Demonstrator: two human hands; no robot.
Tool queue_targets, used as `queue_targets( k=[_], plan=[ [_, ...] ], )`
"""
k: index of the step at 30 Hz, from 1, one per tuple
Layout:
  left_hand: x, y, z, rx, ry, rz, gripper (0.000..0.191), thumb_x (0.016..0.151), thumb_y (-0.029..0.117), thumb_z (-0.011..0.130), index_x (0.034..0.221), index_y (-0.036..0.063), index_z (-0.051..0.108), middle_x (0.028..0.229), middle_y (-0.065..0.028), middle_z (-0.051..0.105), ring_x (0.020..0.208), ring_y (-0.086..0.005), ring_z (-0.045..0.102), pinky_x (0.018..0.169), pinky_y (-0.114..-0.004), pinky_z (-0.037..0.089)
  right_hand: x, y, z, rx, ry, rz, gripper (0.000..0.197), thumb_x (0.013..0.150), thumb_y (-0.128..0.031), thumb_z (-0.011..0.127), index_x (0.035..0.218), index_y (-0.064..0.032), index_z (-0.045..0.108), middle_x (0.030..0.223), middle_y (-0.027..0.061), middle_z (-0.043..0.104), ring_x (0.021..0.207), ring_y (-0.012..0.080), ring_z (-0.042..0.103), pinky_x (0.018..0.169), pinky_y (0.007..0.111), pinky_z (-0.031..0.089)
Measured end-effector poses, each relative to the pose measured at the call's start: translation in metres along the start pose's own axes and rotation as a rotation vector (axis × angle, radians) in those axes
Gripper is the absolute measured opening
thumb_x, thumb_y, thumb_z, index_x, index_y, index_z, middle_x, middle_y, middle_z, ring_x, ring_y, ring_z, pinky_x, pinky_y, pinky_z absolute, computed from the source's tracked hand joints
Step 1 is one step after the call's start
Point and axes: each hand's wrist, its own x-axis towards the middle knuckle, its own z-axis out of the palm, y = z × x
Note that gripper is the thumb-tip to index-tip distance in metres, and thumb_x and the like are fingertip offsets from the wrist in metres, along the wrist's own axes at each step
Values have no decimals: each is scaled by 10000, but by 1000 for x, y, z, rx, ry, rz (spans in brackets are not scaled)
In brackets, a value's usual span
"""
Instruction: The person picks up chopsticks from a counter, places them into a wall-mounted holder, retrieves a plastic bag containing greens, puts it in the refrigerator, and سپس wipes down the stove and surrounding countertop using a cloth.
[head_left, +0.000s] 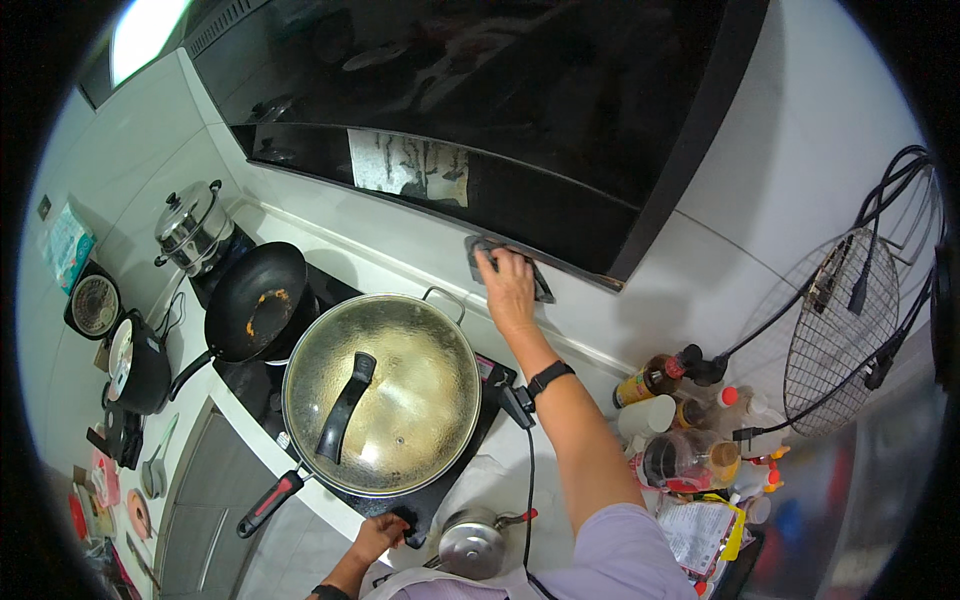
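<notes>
My right hand (510, 283) presses a dark grey cloth (480, 262) against the white wall tiles, just under the lower edge of the black range hood (555, 202). My left hand (381, 532) has its fingers curled at the front corner of the black gas stove (427, 517); whether they grip anything there is hidden. Between my hands a large wok (270, 502) sits on the stove under a domed glass lid (405, 405), which has a black handle and is fogged on the inside. A small metal pot (472, 547) stands close to my left hand.
A black frying pan (255, 322) with orange residue rests on the left burner, a steel steamer pot (196, 229) behind it. Bottles (652, 382) crowd the right counter. Wire grill racks (840, 337) and black cables hang at right. A black cord (531, 480) runs along my right arm.
</notes>
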Motion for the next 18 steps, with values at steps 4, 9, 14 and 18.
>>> queue_targets(
  k=[4,9,14,18],
  plan=[
    [-5,0,4,36,41,-29,183,910,163,555,902,1,639,667,-37,606,558,-100,541,544,-226,439,-2,-3,24,-47,-151,-191,350,772,-72,557,1118,-72,602,1071,87,531,1003,249,496,844,348,401],
    [-6,-9,5,-5,45,-15,183,909,175,559,906,12,642,673,-32,606,573,-99,548,545,-227,446,-44,3,23,-27,-289,-132,299,784,-103,532,1061,-67,639,1083,86,567,1019,241,511,815,359,403],
    [-2,-4,8,4,-13,-21,176,907,180,563,908,25,646,667,-25,603,564,-94,537,541,-227,441,-105,32,-20,-51,-158,112,304,754,-50,562,1040,-98,652,1005,85,558,954,260,507,788,370,390],
    [4,-15,10,25,-36,-15,180,908,185,561,912,30,651,663,-22,604,559,-92,533,539,-227,438,-142,47,-34,-182,-127,298,338,749,-4,559,1045,-127,666,1002,87,558,944,281,510,799,399,399]
  ],
)
